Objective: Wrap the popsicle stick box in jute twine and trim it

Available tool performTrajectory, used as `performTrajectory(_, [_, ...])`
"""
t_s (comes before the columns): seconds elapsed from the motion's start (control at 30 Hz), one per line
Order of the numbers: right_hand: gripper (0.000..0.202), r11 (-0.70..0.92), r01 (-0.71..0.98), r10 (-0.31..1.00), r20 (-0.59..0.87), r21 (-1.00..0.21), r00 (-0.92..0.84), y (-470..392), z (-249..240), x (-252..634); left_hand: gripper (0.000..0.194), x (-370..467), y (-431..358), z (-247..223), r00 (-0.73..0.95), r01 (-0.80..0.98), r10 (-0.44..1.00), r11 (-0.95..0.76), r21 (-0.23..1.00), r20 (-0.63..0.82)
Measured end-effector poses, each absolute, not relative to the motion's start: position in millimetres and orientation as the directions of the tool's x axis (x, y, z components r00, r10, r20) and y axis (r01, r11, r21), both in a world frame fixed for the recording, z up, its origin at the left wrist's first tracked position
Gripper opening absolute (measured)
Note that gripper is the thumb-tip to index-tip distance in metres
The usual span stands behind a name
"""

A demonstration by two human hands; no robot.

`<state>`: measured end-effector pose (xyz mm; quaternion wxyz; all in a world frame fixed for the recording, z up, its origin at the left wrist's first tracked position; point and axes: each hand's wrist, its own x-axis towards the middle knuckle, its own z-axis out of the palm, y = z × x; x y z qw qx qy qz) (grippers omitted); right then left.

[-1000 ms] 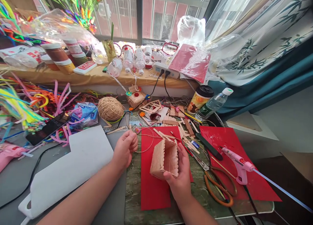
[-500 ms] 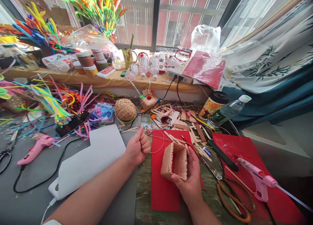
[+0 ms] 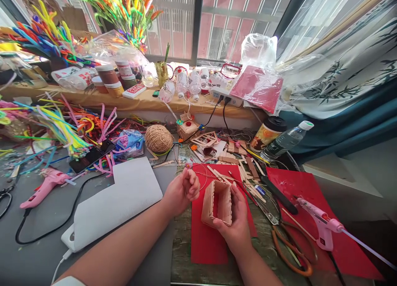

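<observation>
My right hand (image 3: 237,232) grips a small open-topped box made of craft sticks (image 3: 208,205), its thumb at the near corner and its fingers along the right wall. The box's rim is scalloped by the rounded stick ends, and its hollow faces up. Beneath it lies a red sheet (image 3: 208,248). To the left of the box, apart from it, my left hand (image 3: 182,191) is raised with its fingers curled in. Whatever those fingers may hold is hidden. A thin strand of twine (image 3: 206,176) loops over the red sheet just beyond that hand.
Scissors (image 3: 291,248) and a pink glue gun (image 3: 322,224) lie at right; another glue gun (image 3: 45,186) is at left. Loose craft sticks (image 3: 248,174), a twine ball (image 3: 159,139) and a small stick house (image 3: 188,128) sit behind. A bottle (image 3: 287,141) stands far right.
My left hand has moved slightly right and down, nearer the box, and its fist has loosened a little. The box and my right hand have shifted slightly left.
</observation>
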<state>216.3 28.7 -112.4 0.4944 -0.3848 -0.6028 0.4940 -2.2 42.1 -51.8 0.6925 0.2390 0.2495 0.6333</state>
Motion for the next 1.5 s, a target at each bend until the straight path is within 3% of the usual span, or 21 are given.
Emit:
performTrajectory(0.27, [0.109, 0.2, -0.043, 0.953, 0.204, -0.979, -0.223, 29, -114, 215, 0.059, -4, 40, -66, 0.051, -0.677, 0.998, 0.056, 0.734, -0.029])
performTrajectory(0.5, [0.108, 0.211, -0.043, 0.948, 0.216, -0.976, -0.236, 29, -114, 214, 0.051, -3, 38, -67, 0.074, -0.608, 0.996, 0.076, 0.79, -0.04])
performTrajectory(0.8, [0.107, 0.215, -0.052, 0.941, 0.221, -0.975, -0.258, 29, -110, 215, 0.025, -4, 34, -63, 0.109, -0.563, 0.994, 0.067, 0.823, -0.007])
performTrajectory(1.5, [0.107, 0.215, -0.026, 0.941, 0.214, -0.976, -0.261, 30, -109, 215, 0.027, -4, 34, -68, 0.108, -0.533, 0.994, 0.028, 0.846, 0.035])
